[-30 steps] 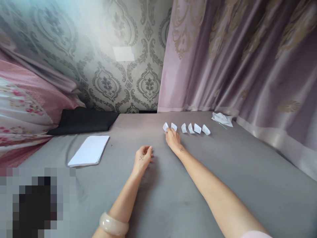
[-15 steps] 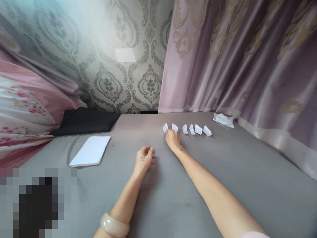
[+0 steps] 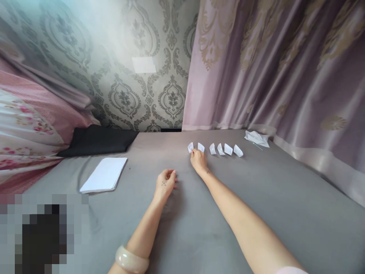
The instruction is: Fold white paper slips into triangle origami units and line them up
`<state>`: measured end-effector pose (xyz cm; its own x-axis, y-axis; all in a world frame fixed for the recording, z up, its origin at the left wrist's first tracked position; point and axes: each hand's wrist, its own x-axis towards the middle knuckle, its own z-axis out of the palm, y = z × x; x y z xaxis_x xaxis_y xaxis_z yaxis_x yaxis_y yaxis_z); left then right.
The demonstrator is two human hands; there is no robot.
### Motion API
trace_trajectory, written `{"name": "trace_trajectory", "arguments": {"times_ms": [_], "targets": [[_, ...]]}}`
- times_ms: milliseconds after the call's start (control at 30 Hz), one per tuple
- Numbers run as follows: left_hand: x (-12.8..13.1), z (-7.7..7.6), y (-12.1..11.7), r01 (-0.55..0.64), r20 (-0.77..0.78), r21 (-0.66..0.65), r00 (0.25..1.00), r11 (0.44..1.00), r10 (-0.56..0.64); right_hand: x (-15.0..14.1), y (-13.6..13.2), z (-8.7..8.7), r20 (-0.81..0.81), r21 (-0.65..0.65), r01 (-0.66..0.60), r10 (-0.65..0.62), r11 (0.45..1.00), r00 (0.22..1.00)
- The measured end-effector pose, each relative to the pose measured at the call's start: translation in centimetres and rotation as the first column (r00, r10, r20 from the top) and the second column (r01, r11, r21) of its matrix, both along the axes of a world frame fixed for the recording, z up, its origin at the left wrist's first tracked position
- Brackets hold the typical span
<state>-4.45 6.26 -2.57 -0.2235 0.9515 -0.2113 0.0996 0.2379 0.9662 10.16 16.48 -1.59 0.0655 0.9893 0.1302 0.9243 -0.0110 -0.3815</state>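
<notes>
At the far middle of the grey surface, several small folded white papers stand in a row. My right hand [image 3: 199, 160] is closed at the row's left end, thumb and fingers pinching the lower edge of the leftmost folded paper [image 3: 190, 147]. Just behind my knuckles stands a second folded paper [image 3: 201, 147], partly covered by the hand. Farther right are more pieces, including a wider folded paper [image 3: 228, 149] and the end folded paper [image 3: 238, 151]. My left hand [image 3: 165, 182] rests nearer to me, loosely curled with fingers apart and nothing visible in it.
A stack of white paper [image 3: 104, 175] lies to the left, with a folded black cloth [image 3: 99, 140] behind it. Crumpled white paper [image 3: 256, 138] and a thin pale stick [image 3: 257, 146] sit at the far right. Pinkish curtains [image 3: 245, 68] hang along the right edge.
Both hands keep nearly the same places, the right one still at the leftmost folded paper. The view shifts very slightly; the row of papers stays as it was.
</notes>
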Motion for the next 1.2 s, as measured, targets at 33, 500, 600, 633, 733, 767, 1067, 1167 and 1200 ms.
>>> {"name": "trace_trajectory", "arguments": {"times_ms": [33,500,600,633,733,767,1067,1167,1200], "targets": [[0.0,0.0,0.0,-0.001,0.0,-0.001,1.0,1.0,0.001,0.0,-0.1,0.0,-0.008,0.001,0.002,-0.002,1.0,1.0],[-0.2,0.0,-0.1,0.013,0.0,0.035,1.0,0.999,-0.013,1.4,-2.4,0.0,-0.123,0.031,-0.032,0.036,0.999,0.992],[-0.3,-0.1,0.0,0.009,0.001,0.04,1.0,0.999,-0.009,1.9,-4.6,-0.1,-0.144,0.019,-0.08,0.082,0.997,0.986],[-0.3,-0.2,0.0,0.008,0.002,0.043,1.0,0.999,-0.008,2.1,-5.6,-0.1,-0.151,0.015,-0.105,0.106,0.994,0.983],[-0.5,-0.1,0.0,0.004,0.002,0.05,1.0,0.999,-0.004,2.4,-9.1,0.0,-0.169,0.012,-0.208,0.207,0.978,0.964],[-0.5,0.0,-0.1,0.003,0.0,0.054,1.0,0.999,-0.003,2.4,-10.5,0.1,-0.174,0.014,-0.246,0.244,0.969,0.954],[-1.0,0.9,-1.3,0.093,-0.047,0.087,0.995,0.992,-0.089,2.8,-19.0,0.0,-0.125,0.132,-0.493,0.508,0.86,0.852],[-2.5,2.5,-1.8,0.181,-0.079,0.025,0.981,0.983,-0.179,3.0,-19.3,-0.4,-0.154,0.156,-0.475,0.496,0.866,0.855],[-3.5,3.2,-1.9,0.196,-0.103,0.001,0.975,0.981,-0.195,3.1,-19.2,-0.4,-0.164,0.158,-0.475,0.497,0.866,0.852]]}}
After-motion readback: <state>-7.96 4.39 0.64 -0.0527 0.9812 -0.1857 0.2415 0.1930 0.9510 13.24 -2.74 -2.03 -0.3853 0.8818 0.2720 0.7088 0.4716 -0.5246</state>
